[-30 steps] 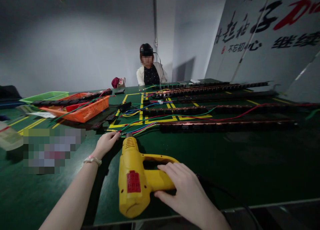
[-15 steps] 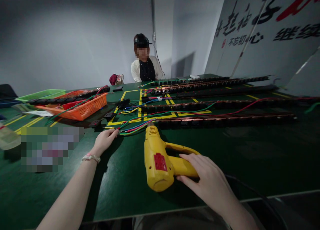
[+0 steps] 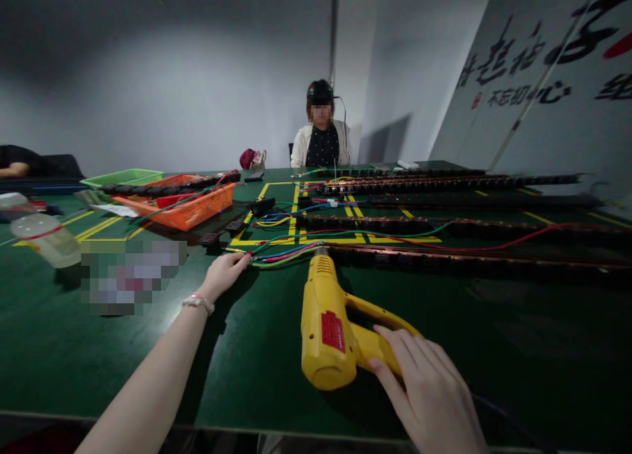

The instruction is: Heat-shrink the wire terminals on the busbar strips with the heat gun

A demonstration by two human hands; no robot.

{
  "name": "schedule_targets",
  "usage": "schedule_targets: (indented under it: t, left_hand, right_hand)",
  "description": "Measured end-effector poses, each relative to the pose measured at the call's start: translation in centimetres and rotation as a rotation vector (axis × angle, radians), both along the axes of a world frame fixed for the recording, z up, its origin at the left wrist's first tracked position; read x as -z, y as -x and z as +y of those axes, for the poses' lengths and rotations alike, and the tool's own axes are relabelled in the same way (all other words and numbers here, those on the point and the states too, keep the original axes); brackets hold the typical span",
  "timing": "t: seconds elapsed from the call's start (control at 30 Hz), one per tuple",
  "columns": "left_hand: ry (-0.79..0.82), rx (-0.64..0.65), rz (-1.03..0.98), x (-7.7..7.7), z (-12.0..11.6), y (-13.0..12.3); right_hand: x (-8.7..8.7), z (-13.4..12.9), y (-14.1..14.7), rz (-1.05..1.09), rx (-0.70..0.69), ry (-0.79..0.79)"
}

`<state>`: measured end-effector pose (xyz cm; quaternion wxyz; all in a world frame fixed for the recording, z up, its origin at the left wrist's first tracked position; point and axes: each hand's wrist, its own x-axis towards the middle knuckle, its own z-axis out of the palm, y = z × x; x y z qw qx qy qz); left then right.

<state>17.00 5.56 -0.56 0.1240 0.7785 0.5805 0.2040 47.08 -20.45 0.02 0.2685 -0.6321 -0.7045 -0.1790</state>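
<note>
My right hand (image 3: pixel 422 378) is wrapped round the handle of a yellow heat gun (image 3: pixel 328 329) with a red label. The gun's nozzle points away from me, at the near end of a long black strip with copper-coloured edges (image 3: pixel 444 260). Several coloured wires (image 3: pixel 291 252), green, blue and pink among them, run left from that end. My left hand (image 3: pixel 227 273) pinches the wires' far ends close to the table, with a bracelet on its wrist. The exact grip of the fingertips is too small to make out.
More long black strips (image 3: pixel 454 183) lie across the green table (image 3: pixel 257 362). At the left stand an orange basket (image 3: pixel 197 207), a green tray (image 3: pixel 123 177) and a clear bottle (image 3: pixel 47 237). A person (image 3: pixel 320 131) sits opposite; another person's arm (image 3: pixel 17 168) shows far left.
The whole view has shifted, so most things appear further right. Both hands keep their grip, and the nozzle stays at the wires by the strip's end.
</note>
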Motion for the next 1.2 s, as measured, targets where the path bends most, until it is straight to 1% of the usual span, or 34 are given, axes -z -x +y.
schedule_targets:
  t: [0.17, 0.37, 0.53, 0.6, 0.87, 1.07, 1.2]
  left_hand:
    - [-0.006, -0.018, -0.012, 0.1, 0.0, 0.0]
    - [-0.025, 0.008, -0.015, 0.1, 0.0, 0.0]
    - [-0.033, 0.002, -0.033, 0.1, -0.1, -0.1]
    - [-0.039, 0.000, -0.026, 0.1, -0.1, -0.2]
    - [-0.067, -0.004, 0.008, 0.0, -0.1, -0.3]
    - [-0.062, 0.010, 0.019, 0.0, -0.2, -0.3]
    - [-0.037, -0.002, 0.035, 0.1, -0.1, -0.3]
  right_hand:
    - [0.6, -0.1, 1.4, -0.087, -0.030, -0.081]
    - [1.6, 0.3, 2.4, -0.141, -0.078, -0.053]
    - [1.3, 0.9, 3.8, -0.149, -0.129, -0.148]
    - [1.1, 1.1, 4.4, -0.155, -0.145, -0.163]
    - [1.0, 1.5, 6.3, -0.151, -0.245, -0.144]
    - [0.7, 2.2, 7.9, -0.102, -0.309, -0.093]
    - [0.7, 2.4, 8.4, -0.039, -0.339, -0.042]
